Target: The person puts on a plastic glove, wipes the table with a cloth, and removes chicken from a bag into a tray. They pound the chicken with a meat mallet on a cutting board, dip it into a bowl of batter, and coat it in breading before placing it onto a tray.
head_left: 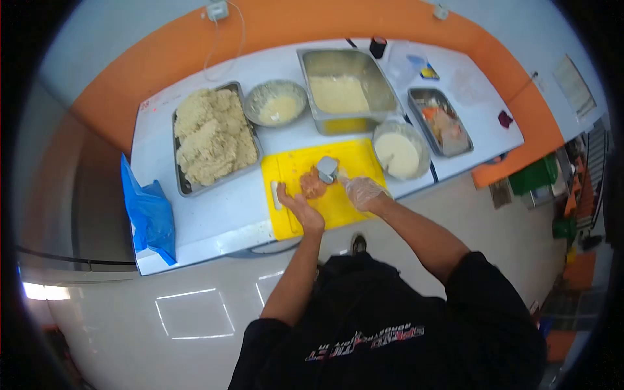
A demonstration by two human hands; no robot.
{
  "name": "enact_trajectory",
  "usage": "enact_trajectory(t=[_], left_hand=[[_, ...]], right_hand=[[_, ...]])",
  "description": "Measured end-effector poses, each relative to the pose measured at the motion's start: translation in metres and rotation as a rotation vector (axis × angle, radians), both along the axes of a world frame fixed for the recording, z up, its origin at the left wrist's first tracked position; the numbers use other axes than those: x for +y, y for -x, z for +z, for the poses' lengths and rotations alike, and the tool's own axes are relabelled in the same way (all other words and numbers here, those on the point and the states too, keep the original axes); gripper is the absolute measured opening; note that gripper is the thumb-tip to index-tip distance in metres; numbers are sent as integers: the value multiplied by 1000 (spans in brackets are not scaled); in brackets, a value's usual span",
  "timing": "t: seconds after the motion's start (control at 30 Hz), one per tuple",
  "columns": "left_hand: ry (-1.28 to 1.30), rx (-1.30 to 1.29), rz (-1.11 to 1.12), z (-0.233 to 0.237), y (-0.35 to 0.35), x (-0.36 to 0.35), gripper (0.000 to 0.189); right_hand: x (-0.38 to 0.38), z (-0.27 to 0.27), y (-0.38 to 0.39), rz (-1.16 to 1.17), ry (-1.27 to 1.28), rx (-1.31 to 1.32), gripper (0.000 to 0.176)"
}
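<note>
A piece of raw meat (313, 184) lies flattened on a yellow cutting board (344, 208). My right hand (365, 193), in a clear plastic glove, is closed around the light handle of a meat mallet (327, 169). The mallet's square metal head is over the upper right edge of the meat. My left hand (303, 210) is bare and open, its fingers spread beside the meat's lower left edge, near the board's handle slot.
Behind the board stand a crumb-heaped tray (187, 188), a bowl of pale powder (247, 103), and a deep steel pan (387, 97). At right are a batter bowl (421, 153) and a steel tray of meat pieces (457, 151). A blue plastic bag (153, 208) hangs at the table's left edge.
</note>
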State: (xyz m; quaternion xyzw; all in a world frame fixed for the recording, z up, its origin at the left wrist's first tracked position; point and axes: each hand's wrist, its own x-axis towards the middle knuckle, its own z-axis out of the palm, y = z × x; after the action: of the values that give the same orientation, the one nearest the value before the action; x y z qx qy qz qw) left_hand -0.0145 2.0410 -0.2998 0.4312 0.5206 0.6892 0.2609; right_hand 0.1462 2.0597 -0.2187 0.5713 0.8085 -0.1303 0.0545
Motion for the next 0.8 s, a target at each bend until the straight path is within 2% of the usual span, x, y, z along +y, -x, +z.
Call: enact_trajectory(t=[0.07,0.13,0.17,0.2,0.23,0.27,0.37,0.43,0.5,0.57,0.67,0.73,0.8], left_hand=[[-18,21,21,0,3,4,56],[-20,-25,13,-2,2,8,56],[-9,-60,-12,-5,1,1,56],[-11,-54,-38,-7,2,-2,56],[-7,-56,-5,-6,3,3,55],[4,-59,31,-3,4,5,53],[66,-57,34,12,18,-7,51],[48,-83,16,24,30,-20,48],[-11,45,-34,30,47,-37,48],[3,25,-30,36,64,-59,49],[33,108,-71,31,96,-94,55],[15,215,-35,21,112,-119,53],[25,297,-30,12,124,-145,54]], right_hand=[[4,20,13,61,-6,0,53],[-1,35,39,-166,129,142,51],[-5,11,38,-187,142,143,51],[2,-26,34,65,-356,144,50],[16,-41,28,332,-871,117,50],[21,-25,24,320,-888,108,50],[20,12,12,-81,40,-90,48],[24,-11,-5,-131,-32,-112,43],[26,-21,-11,-178,-110,-138,39],[18,-20,-7,-333,-363,-159,32],[9,1,14,-270,-345,-3,34],[7,-3,29,-23,-377,-260,34],[18,-18,38,-160,-233,-76,32]])
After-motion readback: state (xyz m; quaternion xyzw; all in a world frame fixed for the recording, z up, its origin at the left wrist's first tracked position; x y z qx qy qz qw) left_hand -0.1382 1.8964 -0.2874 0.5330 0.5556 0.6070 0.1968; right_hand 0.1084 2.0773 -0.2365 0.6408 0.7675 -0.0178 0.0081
